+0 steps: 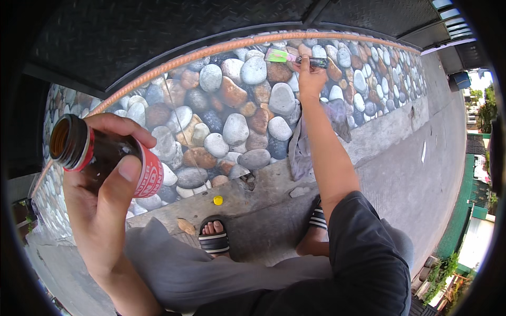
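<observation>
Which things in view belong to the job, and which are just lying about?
In use:
open brown bottle, in left hand
green-ended tool, in right hand

Lying about:
yellow cap
brown leaf
grey cloth, possibly for the job

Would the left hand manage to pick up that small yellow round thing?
Probably not: the left hand is wrapped around the dark bottle, though nothing seems to block the way to the yellow round thing.

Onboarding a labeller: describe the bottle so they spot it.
Start from the pebbled surface: before its left side, the person's left hand is close to the camera. It grips the brown bottle, whose open mouth and red label set it apart from the stones.
</observation>
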Tool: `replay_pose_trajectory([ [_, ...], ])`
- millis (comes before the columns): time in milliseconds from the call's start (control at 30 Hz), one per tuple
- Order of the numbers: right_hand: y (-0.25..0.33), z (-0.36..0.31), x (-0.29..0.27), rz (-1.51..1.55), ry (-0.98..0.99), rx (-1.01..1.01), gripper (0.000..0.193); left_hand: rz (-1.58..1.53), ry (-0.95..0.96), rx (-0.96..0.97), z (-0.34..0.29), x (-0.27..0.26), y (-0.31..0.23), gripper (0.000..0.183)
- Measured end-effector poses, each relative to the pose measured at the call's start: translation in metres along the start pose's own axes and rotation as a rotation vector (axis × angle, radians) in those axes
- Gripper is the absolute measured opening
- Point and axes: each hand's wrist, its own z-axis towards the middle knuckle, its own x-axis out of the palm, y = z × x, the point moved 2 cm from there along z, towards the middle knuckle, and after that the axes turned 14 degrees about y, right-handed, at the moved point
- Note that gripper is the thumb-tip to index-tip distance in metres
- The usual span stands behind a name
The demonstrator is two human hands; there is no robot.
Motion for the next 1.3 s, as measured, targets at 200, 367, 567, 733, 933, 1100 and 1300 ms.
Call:
replay_pose_trajectory([
  [200,0.000,0.003,-0.006,-0.039,-0.029,0.048,0.022,-0.048,-0.010,-0.004,0.002,0.003,0.002,0.037],
  [367,-0.003,0.000,0.007,-0.045,-0.062,0.051,0.023,-0.053,-0.011,-0.004,0.005,0.003,0.001,0.037],
  [567,-0.006,-0.006,0.006,0.003,-0.081,0.003,0.024,-0.057,-0.022,0.029,0.003,0.005,0.004,0.037],
  [733,-0.006,-0.003,0.019,-0.107,-0.065,0.057,0.026,-0.006,0.008,-0.001,0.003,0.005,0.000,0.037],
  [933,-0.003,-0.007,0.010,-0.058,-0.083,0.047,0.028,0.016,-0.001,-0.005,0.001,0.000,0.001,0.037],
  [1100,-0.003,-0.009,0.022,-0.060,-0.054,0.021,0.027,0.035,0.030,-0.019,0.002,0.002,0.003,0.036],
  [1300,-0.003,-0.017,0.006,-0.070,-0.093,0.020,0.025,-0.053,-0.019,0.024,0.004,0.000,0.004,0.037],
])
